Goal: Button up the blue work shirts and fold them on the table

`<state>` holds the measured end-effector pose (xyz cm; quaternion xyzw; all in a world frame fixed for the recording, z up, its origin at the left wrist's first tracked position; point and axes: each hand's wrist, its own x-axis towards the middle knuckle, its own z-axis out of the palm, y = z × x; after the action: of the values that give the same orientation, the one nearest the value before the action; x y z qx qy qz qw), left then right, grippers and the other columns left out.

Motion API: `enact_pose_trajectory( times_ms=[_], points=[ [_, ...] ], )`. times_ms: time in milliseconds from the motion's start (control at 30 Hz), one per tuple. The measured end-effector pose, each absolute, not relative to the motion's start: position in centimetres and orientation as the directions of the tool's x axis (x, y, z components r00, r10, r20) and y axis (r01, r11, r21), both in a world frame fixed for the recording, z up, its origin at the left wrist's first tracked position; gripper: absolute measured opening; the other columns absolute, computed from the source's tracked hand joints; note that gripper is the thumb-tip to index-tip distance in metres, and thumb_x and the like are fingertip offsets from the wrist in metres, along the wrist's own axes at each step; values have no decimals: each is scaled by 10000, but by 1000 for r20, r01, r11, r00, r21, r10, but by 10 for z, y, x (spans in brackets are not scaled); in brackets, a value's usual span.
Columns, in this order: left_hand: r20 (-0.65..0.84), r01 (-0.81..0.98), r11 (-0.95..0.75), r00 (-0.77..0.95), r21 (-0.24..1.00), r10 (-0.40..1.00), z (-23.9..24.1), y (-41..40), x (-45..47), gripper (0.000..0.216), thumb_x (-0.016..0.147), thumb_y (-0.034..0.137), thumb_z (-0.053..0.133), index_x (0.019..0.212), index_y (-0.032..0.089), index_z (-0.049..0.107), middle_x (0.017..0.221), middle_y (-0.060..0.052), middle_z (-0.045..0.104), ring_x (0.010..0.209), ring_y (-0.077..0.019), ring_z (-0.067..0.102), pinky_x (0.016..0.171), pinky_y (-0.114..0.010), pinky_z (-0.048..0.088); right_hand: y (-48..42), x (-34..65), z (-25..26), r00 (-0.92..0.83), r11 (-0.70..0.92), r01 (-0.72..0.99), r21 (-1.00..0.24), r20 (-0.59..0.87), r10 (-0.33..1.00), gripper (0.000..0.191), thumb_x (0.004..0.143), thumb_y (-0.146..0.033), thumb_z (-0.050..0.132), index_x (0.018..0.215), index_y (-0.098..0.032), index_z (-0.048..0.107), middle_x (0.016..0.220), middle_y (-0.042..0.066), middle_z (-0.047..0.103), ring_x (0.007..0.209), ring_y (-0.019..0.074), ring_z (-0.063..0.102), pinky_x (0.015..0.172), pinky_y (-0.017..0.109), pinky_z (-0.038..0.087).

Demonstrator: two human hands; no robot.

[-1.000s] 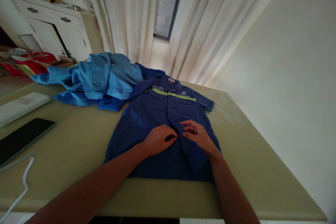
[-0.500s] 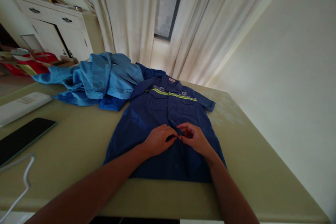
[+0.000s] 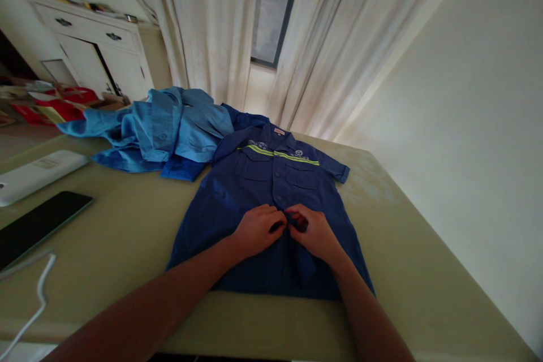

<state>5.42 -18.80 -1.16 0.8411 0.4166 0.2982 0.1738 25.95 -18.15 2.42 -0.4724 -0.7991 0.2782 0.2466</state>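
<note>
A dark blue short-sleeved work shirt (image 3: 254,192) lies face up on the table, its collar pointing away from me. It has a yellow-green stripe across the chest, two flap pockets and a buttoned front. My left hand (image 3: 261,229) pinches the shirt's front placket below the pockets. Opposite it, fingertips nearly meeting, my right hand (image 3: 313,232) pinches the placket's other edge, and the cloth is lifted there. The button between the fingers is hidden. Another button shows lower down, near the hem.
Light blue garments (image 3: 161,124) lie heaped at the back left of the table (image 3: 424,271). On the left are a white box-shaped device (image 3: 46,172), a black phone (image 3: 42,226) and a white cable (image 3: 41,288). A wall borders the right side.
Both hands stay at the placket. My right hand's fingers have closed in on the cloth, and the shirt's lower right front is now more raised and folded. The view has shifted slightly.
</note>
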Motion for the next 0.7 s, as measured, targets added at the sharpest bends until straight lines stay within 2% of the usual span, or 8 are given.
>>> enact_pose_trajectory(
  times_ms=[133, 300, 400, 500, 600, 700],
  points=[
    [338, 627, -573, 464, 528, 819, -12, -189, 54, 80, 936, 236, 620, 977, 237, 688, 913, -4, 697, 870, -182, 615, 797, -298, 449, -185, 255, 27, -452, 431, 645, -631, 139, 881, 324, 786, -118, 645, 1085, -227, 704, 778, -12, 685, 669, 141, 624, 670, 255, 483],
    [302, 633, -540, 452, 554, 840, -11, -190, 55, 125, 951, 238, 578, 1033, 243, 673, 956, -13, 704, 918, -192, 630, 825, -305, 453, -182, 260, 19, -413, 371, 556, -744, 141, 900, 227, 849, -214, 662, 1068, -230, 717, 777, -2, 706, 662, 144, 652, 634, 251, 503],
    [267, 612, -484, 415, 626, 870, -9, -189, 56, 113, 934, 235, 585, 994, 241, 681, 901, -12, 712, 876, -197, 635, 795, -310, 453, -176, 265, 14, -377, 238, 437, -867, 63, 924, 204, 902, -301, 609, 1059, -224, 713, 766, 5, 698, 614, 143, 661, 566, 248, 507],
    [230, 545, -406, 364, 734, 903, -7, -187, 56, 98, 891, 230, 617, 947, 237, 697, 842, 1, 723, 810, -189, 645, 760, -303, 462, -170, 268, 10, -379, 115, 327, -938, -18, 925, 221, 883, -337, 625, 1052, -212, 692, 753, 2, 693, 581, 140, 660, 536, 243, 510],
    [178, 443, -310, 315, 841, 932, -6, -185, 57, 92, 847, 227, 642, 916, 224, 702, 820, 4, 736, 742, -172, 661, 704, -280, 476, -166, 268, 5, -406, 98, 283, -954, -26, 913, 290, 807, -327, 720, 1065, -202, 674, 798, 10, 712, 621, 143, 670, 599, 257, 539],
    [150, 392, -259, 287, 883, 946, -9, -184, 58, 108, 815, 214, 649, 913, 216, 695, 821, 7, 746, 725, -165, 676, 678, -266, 486, -167, 265, 1, -417, 124, 281, -952, -5, 909, 366, 774, -284, 747, 1120, -202, 661, 871, 12, 711, 646, 134, 664, 619, 252, 530]
  ],
)
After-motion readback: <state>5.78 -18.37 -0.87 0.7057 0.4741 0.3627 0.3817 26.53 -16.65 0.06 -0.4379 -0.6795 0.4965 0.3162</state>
